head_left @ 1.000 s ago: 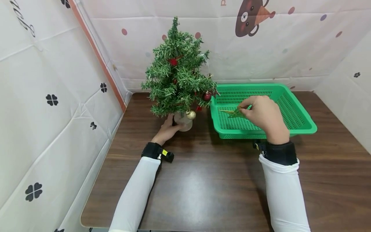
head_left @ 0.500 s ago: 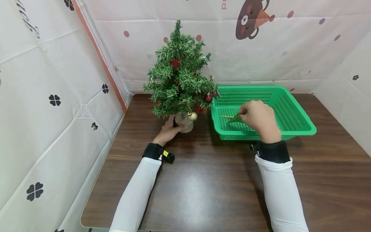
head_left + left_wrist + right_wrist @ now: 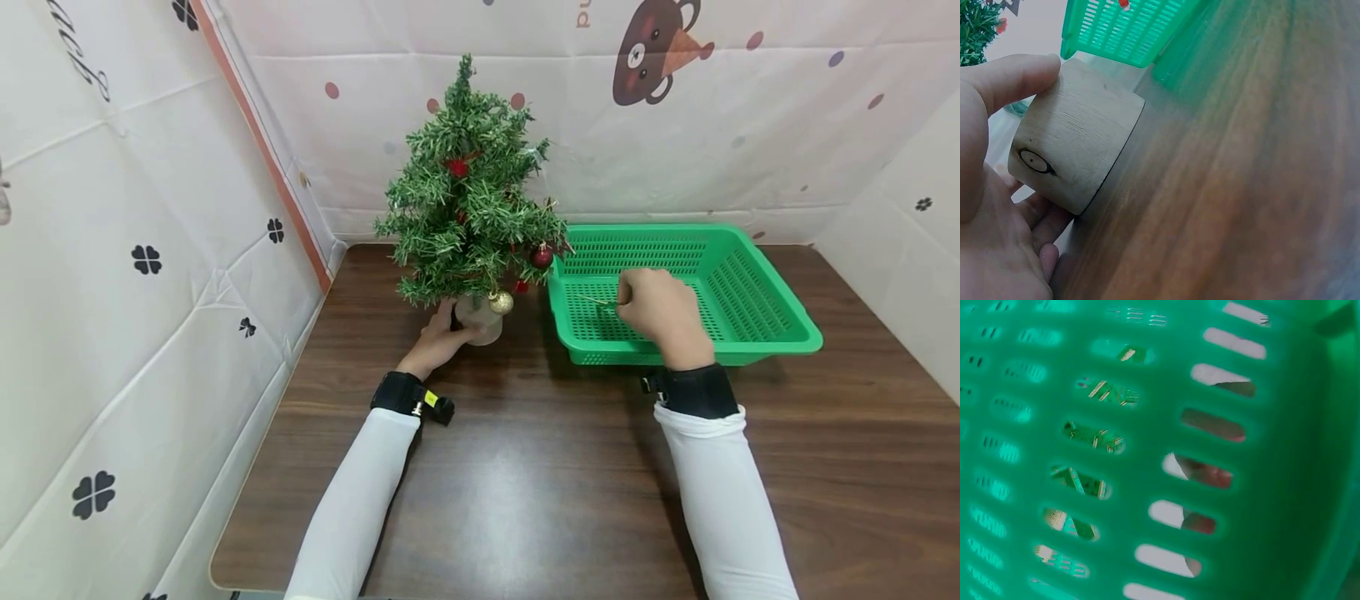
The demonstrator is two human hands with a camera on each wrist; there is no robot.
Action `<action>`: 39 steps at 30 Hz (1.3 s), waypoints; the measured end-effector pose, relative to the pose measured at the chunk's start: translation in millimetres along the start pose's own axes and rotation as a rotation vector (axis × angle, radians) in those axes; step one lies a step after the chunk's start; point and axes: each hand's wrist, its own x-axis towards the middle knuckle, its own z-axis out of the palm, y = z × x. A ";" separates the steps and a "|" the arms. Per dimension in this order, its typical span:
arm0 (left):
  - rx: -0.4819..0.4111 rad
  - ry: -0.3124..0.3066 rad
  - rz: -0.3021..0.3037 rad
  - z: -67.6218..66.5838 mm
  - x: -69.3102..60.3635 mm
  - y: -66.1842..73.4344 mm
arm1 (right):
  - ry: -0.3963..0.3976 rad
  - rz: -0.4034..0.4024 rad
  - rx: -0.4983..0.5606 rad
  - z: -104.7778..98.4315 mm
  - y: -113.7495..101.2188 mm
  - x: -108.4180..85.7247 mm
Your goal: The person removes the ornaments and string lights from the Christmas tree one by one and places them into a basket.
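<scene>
A small artificial Christmas tree (image 3: pixel 472 192) stands upright at the left on the table. My left hand (image 3: pixel 437 340) grips its round wooden base (image 3: pixel 1079 134), thumb on one side and fingers on the other. On the branches hang a gold ball (image 3: pixel 500 302), a dark red ball (image 3: pixel 542 256) and a red bow-like piece (image 3: pixel 457 167). Inside the green basket (image 3: pixel 780 292), my right hand (image 3: pixel 662 312) pinches a glittery gold ornament (image 3: pixel 597 300). Only a thin gold strand of it shows from above. Gold bits appear through the slots in the right wrist view; its full shape is hidden.
The basket's left rim lies close beside the tree's lower right branches. Patterned white sheets (image 3: pixel 360 142) rise behind and at the left of the brown table (image 3: pixel 480 500). Its left edge runs along the left sheet.
My right hand has moved a little left and lower into the basket with the gold ornament, which is now more hidden. The left hand keeps its grip on the wooden base.
</scene>
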 end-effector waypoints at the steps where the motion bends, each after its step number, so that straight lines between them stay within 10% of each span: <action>1: 0.001 0.000 0.004 0.2 0.1 0.0 | -0.029 0.008 0.000 0.1 0.7 0.1; 12: 0.005 -0.002 -0.008 0.7 0.2 -0.5 | -0.336 0.025 0.094 6.1 2.7 3.1; 27: -0.006 0.002 0.004 -0.1 -0.2 -0.4 | -0.485 0.046 0.202 13.3 13.1 6.2; 39: 0.001 0.000 -0.038 0.2 -1.2 0.3 | -0.538 0.030 0.068 12.2 11.5 5.8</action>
